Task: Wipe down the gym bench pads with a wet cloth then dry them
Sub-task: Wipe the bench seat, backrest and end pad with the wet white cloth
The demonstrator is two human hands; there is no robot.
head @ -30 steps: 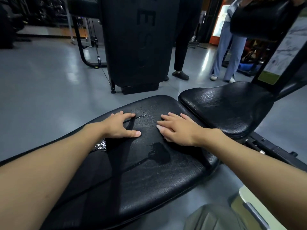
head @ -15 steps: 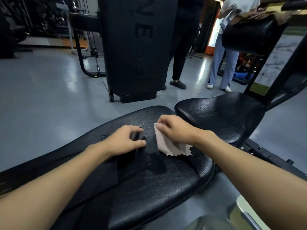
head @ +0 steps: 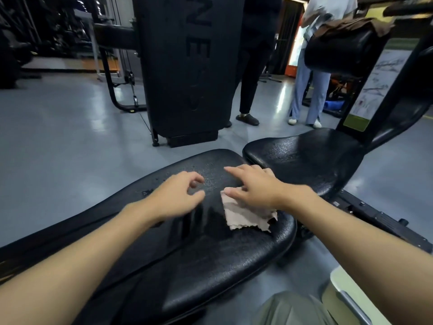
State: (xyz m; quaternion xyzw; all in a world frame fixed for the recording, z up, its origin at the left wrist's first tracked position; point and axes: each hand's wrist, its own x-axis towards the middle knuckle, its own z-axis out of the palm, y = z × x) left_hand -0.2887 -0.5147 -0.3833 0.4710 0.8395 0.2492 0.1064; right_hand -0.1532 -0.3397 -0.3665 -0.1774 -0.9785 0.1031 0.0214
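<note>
On the long bench pad [head: 210,266] in front of us, near its far end and towards its right edge, lies a pale pinkish cloth [head: 246,218]. Our right hand [head: 253,186] rests flat on its far part with fingers straight and spread, the thumb along the cloth's upper left corner. The crumpled rest of the cloth sticks out from under the wrist towards us. Our left hand [head: 178,198] is just to the left of the cloth and apart from it, with fingers loosely curled and nothing in them. Whether it touches the pad we cannot tell. Small water drops [head: 208,179] glisten on the pad between the hands. Just beyond, the seat pad [head: 304,158] also shines wet. Behind it, two people [head: 309,90] stand on the grey floor [head: 58,148] beside a black weight tower [head: 187,66].
</note>
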